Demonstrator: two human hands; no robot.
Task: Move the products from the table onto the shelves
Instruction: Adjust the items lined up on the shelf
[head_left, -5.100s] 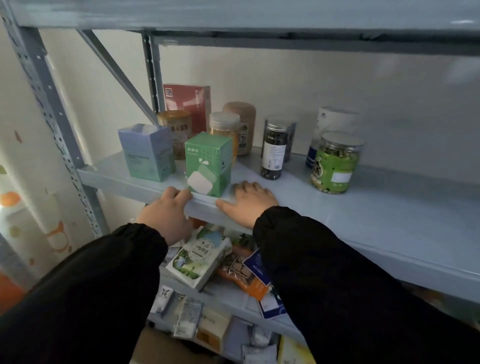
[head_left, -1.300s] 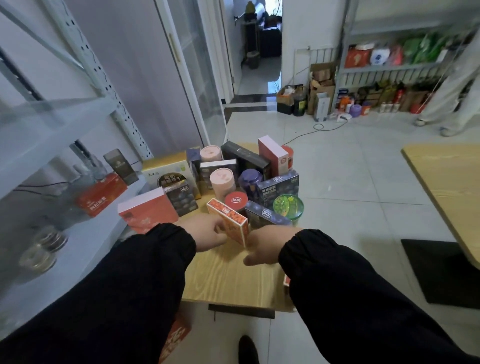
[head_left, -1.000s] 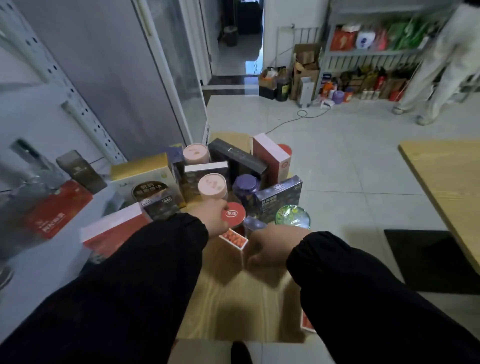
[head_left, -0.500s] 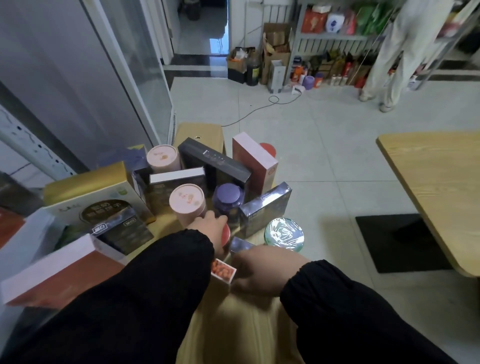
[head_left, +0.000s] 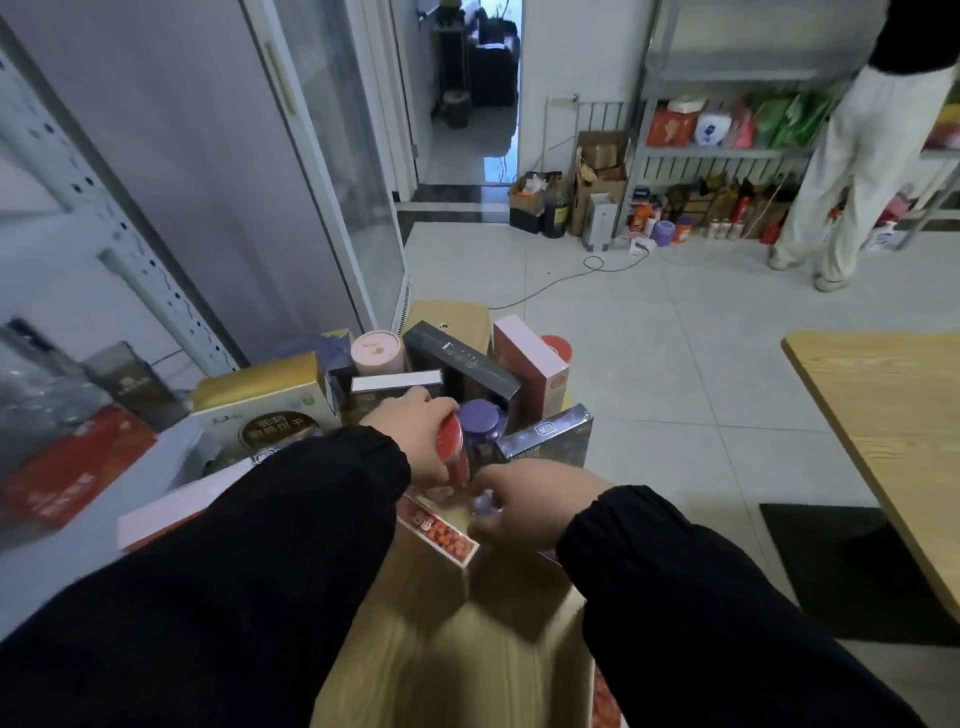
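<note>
Boxes and jars crowd the small wooden table (head_left: 447, 654). My left hand (head_left: 415, 439) is shut around a red-lidded jar (head_left: 451, 446) in the middle of the group. Just in front, my right hand (head_left: 530, 501) curls over a small purple box (head_left: 483, 503), which it mostly hides. An orange berry-print box (head_left: 439, 532) stands free below both hands. Behind are a purple-lidded jar (head_left: 483, 418), a silver-blue box (head_left: 550, 441), a gold box (head_left: 260, 397), a pink-lidded canister (head_left: 376, 353), a black box (head_left: 460, 364) and a tall pink box (head_left: 530, 366).
The grey metal shelf (head_left: 72, 540) runs along the left, bearing a red box (head_left: 67, 470) and a dark box (head_left: 135, 384). A second wooden table (head_left: 893, 441) and a black mat (head_left: 841, 566) lie right. A person in white trousers (head_left: 857, 171) stands by the far shelving (head_left: 727, 153).
I turned from the shelf to the table. My left hand let go of the orange box and closed on the red-lidded jar. My right hand moved onto the purple box.
</note>
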